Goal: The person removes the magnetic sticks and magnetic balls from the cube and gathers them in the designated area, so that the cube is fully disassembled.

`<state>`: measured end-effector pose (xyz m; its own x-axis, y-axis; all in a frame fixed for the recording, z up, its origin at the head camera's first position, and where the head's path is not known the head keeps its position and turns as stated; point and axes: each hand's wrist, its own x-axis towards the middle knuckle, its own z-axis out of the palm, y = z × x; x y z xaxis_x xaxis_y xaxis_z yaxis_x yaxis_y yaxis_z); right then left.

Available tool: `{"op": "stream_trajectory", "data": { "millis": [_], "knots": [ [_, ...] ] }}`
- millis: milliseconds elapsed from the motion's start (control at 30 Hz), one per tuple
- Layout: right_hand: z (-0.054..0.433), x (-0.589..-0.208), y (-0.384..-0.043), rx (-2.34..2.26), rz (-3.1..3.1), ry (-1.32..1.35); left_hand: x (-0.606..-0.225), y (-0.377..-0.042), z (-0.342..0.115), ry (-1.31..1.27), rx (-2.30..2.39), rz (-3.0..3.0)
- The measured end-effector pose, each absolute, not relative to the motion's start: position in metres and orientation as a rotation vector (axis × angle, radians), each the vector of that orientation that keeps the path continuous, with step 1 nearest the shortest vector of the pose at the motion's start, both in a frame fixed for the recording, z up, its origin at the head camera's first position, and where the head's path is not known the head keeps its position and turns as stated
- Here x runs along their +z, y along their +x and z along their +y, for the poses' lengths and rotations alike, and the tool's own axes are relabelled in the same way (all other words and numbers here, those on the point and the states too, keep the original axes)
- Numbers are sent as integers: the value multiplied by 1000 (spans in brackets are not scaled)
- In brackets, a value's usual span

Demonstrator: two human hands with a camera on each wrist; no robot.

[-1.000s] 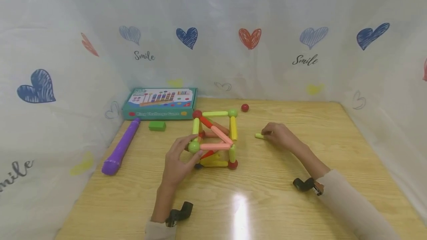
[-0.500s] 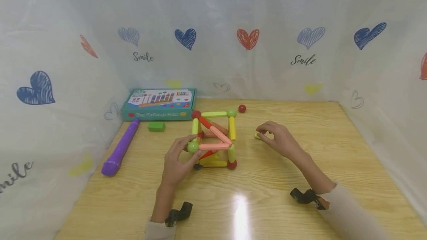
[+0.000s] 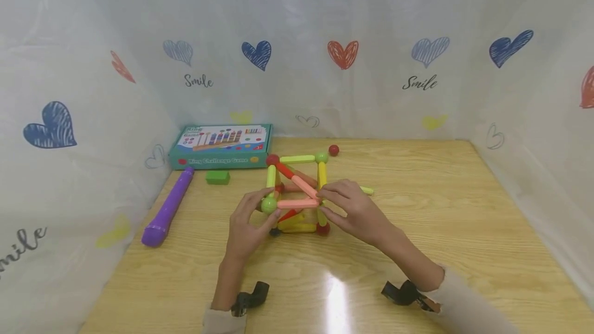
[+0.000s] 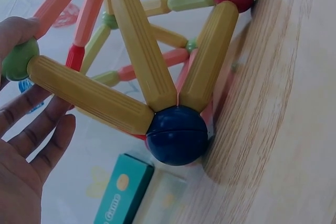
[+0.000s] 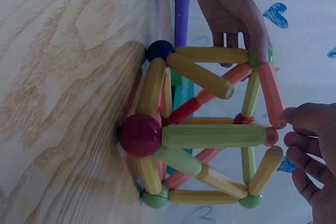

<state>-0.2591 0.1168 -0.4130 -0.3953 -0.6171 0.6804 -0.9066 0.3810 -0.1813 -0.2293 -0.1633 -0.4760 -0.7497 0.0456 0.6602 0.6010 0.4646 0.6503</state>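
A frame of magnetic rods and balls stands on the table. My left hand (image 3: 248, 223) pinches the green ball (image 3: 269, 204) at its upper front left corner. A pink rod (image 3: 297, 203) runs from that ball to the upper front right corner, where my right hand (image 3: 357, 215) pinches its end between thumb and finger. Several bare rod ends lie close together there, among them the upright light green rod (image 5: 215, 136). Lower down, a dark blue ball (image 4: 177, 136) and a red ball (image 5: 140, 135) form the front corners. A loose yellow-green rod (image 3: 367, 190) lies beyond my right hand, partly hidden.
Behind the frame, a loose red ball (image 3: 333, 150) sits on the wooden table (image 3: 417, 179). To the left are a green block (image 3: 217, 177), a purple microphone-shaped toy (image 3: 168, 207) and a teal game box (image 3: 220, 147). A printed curtain (image 3: 297, 86) surrounds the table.
My right hand has let go of the loose yellow-green rod and moved left to the frame's upper front right corner. The left hand has stayed on the green ball.
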Motion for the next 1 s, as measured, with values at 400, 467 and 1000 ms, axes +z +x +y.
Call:
{"op": "stream_trajectory", "data": {
  "millis": [400,467,1000],
  "knots": [
    [98,-411,-262,645,-2105,1376,-476,-229,-163,-532,-1269,-2136],
    [97,-412,-261,660,-2097,1389,-475,-228,-164,-525,-1275,-2147],
    [116,-391,-259,893,-2112,1548,-475,-229,-165,-486,-1283,-2177]
  ]
}}
